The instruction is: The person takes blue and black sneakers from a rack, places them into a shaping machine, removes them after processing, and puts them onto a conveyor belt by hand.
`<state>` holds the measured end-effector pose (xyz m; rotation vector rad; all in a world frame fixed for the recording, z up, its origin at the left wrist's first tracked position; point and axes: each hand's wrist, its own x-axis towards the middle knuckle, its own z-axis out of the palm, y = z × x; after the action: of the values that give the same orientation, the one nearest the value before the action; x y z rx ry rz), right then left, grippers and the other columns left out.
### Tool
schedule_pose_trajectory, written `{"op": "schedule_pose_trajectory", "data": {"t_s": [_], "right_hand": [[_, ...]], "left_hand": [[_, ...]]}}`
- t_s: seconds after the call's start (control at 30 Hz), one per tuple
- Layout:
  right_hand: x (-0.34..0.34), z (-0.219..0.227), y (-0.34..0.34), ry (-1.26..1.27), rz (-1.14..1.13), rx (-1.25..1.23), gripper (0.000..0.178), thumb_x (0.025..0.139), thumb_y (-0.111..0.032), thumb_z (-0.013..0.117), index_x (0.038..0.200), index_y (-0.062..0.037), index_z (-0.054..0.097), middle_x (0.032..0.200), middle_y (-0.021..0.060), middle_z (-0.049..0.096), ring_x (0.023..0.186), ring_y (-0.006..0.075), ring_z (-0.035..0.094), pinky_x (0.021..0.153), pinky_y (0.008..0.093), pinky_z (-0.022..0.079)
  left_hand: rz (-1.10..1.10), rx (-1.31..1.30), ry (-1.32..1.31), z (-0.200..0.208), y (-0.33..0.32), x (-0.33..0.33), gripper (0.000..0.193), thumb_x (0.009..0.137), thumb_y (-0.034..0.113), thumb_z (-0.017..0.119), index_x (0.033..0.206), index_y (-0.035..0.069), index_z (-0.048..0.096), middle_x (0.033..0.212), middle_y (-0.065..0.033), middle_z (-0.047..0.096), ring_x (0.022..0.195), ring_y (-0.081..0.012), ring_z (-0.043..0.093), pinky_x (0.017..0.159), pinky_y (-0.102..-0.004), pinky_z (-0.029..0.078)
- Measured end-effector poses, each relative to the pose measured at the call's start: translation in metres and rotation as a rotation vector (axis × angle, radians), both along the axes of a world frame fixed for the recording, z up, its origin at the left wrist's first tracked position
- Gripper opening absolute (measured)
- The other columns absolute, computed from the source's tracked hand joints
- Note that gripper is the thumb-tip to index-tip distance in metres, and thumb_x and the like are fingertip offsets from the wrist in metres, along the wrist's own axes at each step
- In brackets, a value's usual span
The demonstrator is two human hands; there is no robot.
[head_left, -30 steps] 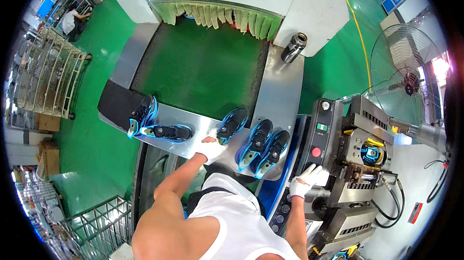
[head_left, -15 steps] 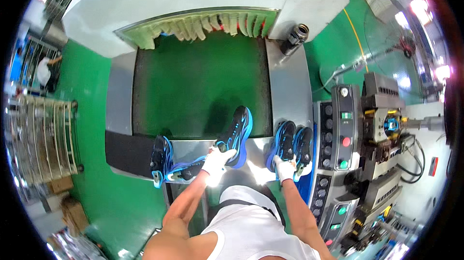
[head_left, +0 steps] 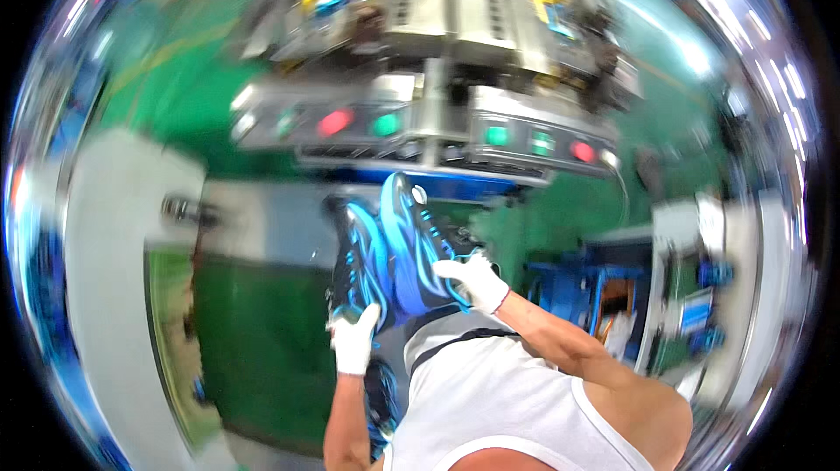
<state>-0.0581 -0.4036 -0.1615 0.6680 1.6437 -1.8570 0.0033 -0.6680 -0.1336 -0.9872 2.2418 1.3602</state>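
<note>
Blue-black shoes (head_left: 407, 252) between both hands (head_left: 353, 344)

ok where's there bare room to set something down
Bare: the green belt between curtain and left forearm; the metal ledge between bottle and held shoes. Crowded: around the left hand and right hand, with another shoe near that forearm.

Site: factory, by all indications shoe production.
Plant: steel machine (head_left: 459, 16), blurred, fronted by two control panels (head_left: 516, 144) with red and green buttons (head_left: 386, 125).
Line: broad green conveyor belt (head_left: 262, 348) beside a pale housing (head_left: 109, 278).
Goods: black-and-blue shoes (head_left: 401, 252) of matching pattern.
Underfoot: green floor (head_left: 166, 108), yellow line (head_left: 172, 54).
</note>
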Motion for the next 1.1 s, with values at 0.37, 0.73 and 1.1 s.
{"op": "schedule_pose_trajectory", "data": {"t_s": [0.37,0.73,1.1], "right_hand": [[0.164,0.079,0.201,0.225,-1.268,0.071,0.038,0.078,-0.038,0.086,0.062,-0.0114,0.064,0.055,-0.0043,0.049,0.046,0.0073,0.040,0.043,0.0285,0.029],[0.340,0.130,0.372,-0.448,-1.557,1.300,0.073,0.082,-0.046,0.079,0.133,0.0026,0.058,0.118,0.0294,0.067,0.114,0.0429,0.064,0.099,0.0497,0.048],[0.346,0.137,0.456,-0.376,-1.593,1.140,0.081,0.090,-0.036,0.073,0.150,0.0057,0.037,0.137,0.0348,0.055,0.129,0.0450,0.056,0.108,0.0479,0.045]], "left_hand": [[-1.136,-0.130,0.283,0.032,0.259,-0.084,0.065,0.075,0.051,0.084,0.099,-0.006,0.064,0.103,-0.0230,0.068,0.099,-0.0334,0.064,0.094,-0.0421,0.049],[-1.823,0.314,0.637,0.126,0.628,-0.030,0.079,0.077,0.036,0.082,0.138,-0.004,0.052,0.127,-0.0224,0.066,0.116,-0.0353,0.065,0.102,-0.0416,0.049],[-2.000,0.092,0.642,0.101,0.726,0.024,0.084,0.088,0.029,0.075,0.152,-0.003,0.030,0.133,-0.0328,0.058,0.124,-0.0433,0.060,0.106,-0.0448,0.046]]}}
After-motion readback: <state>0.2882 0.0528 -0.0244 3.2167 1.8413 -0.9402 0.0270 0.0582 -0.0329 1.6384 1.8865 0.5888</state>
